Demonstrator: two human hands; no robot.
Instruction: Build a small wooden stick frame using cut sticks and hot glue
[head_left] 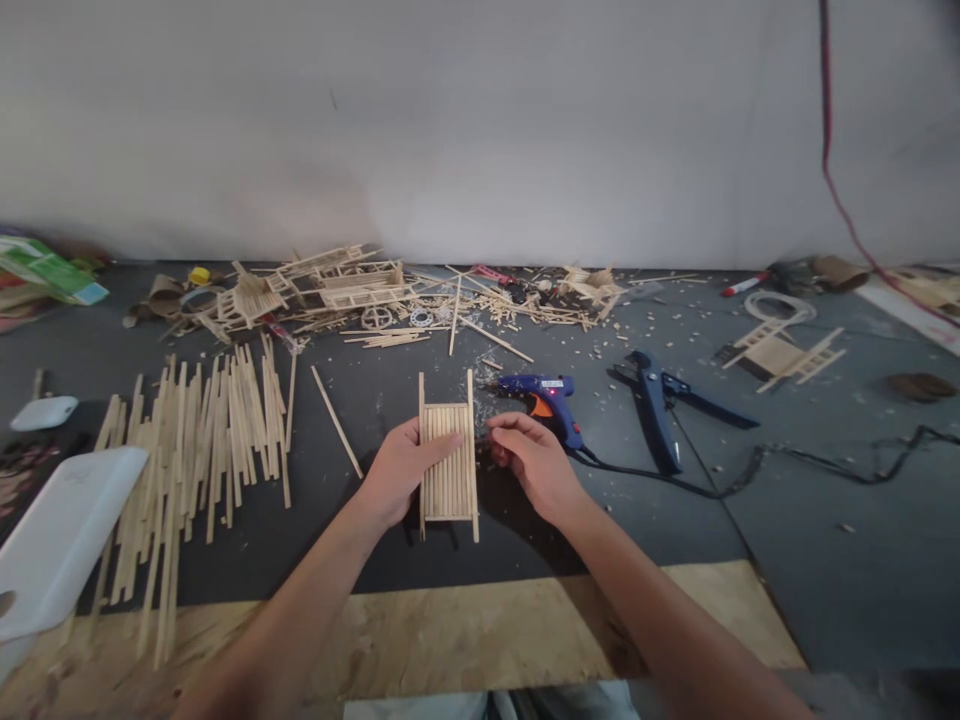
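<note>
Dark matting covers the floor [825, 560] in front of a pale wall, with a strip of chipboard [465, 630] laid across the near edge, and from my remote seat I look down on both forearms reaching out over it. My left hand [397, 470] has its fingers curled around the left rail of a small stick panel [448, 470], thumb lying across the slats, so the piece is pinned flat and steady just above the mat. My right hand [529, 460] pinches the panel's right rail between thumb and fingertips, closed lightly on the edge; I judge this two-sided hold keeps the glued slats square. That panel sits at the centre, between both hands, with its long rails pointing far and near. Just beyond the right hand lies a blue glue gun [544, 395], nozzle toward the panel and cord trailing right, close enough to grab. Further right rests a pair of dark blue cutters [660, 410]. To the left, a loose spread of cut sticks [202, 440] lies fanned out within reach, beside a white tray [60, 540]. Along the far wall sits a heap of half-built stick models [322, 290] and offcuts, and a small stick frame [780, 355] lies far right.
</note>
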